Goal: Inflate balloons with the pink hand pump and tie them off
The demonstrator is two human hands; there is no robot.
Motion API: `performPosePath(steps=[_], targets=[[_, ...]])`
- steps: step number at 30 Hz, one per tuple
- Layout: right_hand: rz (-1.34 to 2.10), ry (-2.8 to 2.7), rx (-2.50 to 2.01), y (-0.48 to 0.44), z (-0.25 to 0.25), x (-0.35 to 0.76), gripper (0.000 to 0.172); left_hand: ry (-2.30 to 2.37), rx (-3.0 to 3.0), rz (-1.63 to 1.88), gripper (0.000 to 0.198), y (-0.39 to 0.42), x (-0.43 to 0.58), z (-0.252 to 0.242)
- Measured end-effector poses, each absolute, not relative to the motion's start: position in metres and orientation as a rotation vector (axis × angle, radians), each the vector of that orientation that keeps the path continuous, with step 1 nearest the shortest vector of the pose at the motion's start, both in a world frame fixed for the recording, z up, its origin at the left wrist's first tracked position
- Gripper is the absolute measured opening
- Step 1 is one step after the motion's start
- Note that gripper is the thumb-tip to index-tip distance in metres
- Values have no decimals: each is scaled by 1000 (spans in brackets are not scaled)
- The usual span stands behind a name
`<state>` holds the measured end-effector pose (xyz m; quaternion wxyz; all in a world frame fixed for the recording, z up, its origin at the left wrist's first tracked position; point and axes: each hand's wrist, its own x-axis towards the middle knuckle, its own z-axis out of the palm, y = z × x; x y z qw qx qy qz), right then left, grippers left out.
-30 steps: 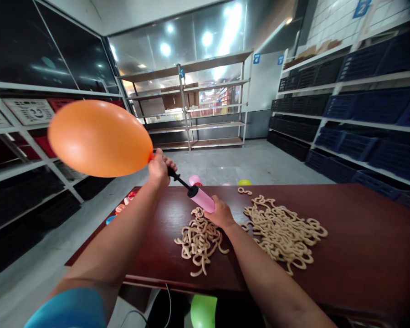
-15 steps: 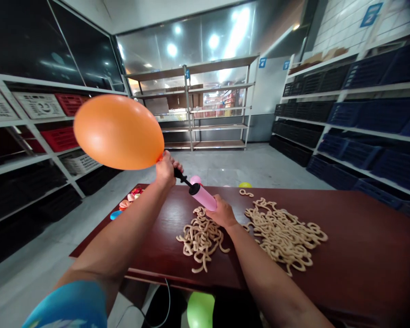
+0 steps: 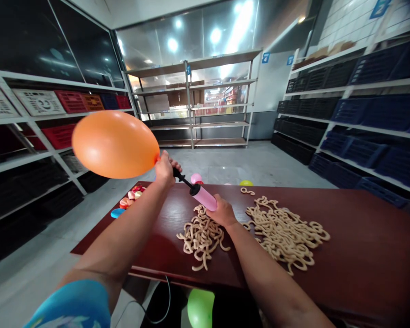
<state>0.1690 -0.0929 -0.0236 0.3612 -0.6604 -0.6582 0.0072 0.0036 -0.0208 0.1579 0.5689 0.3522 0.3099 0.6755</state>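
A large inflated orange balloon [image 3: 115,144] hangs to the left above the table, its neck pinched in my left hand [image 3: 164,169]. That closed hand is also around the black end of a balloon pump, with some fingers partly hidden. My right hand [image 3: 222,212] is wrapped around the pump's pink barrel [image 3: 205,197]. A thin black rod joins the barrel to the black part at my left hand. Beneath my right hand lies a small heap of beige curled pieces [image 3: 201,239].
A wider pile of beige curled pieces [image 3: 283,232] covers part of the dark red table [image 3: 355,241]. Flat balloons [image 3: 131,196] lie at its left edge. A green balloon [image 3: 200,307] is below the front edge. Shelves with dark crates [image 3: 372,150] stand right.
The orange balloon sits slightly lower and a little farther left, uncovering more crates behind it. Both hands keep their holds, and the pump has barely moved.
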Motion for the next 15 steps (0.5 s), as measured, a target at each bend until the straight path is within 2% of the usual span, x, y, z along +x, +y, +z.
performPosePath(steps=[7,11,15], targets=[[58,-1694,-1757,-96,-16,167,36,728,757,1545,40,-34,37,115],[79,-1679,-1739,-97,-12,167,37,758,782,1555,40,-29,23,133],[66,-1675,-1704,-97,-9,166,36,771,814,1612,38,-21,-8,176]])
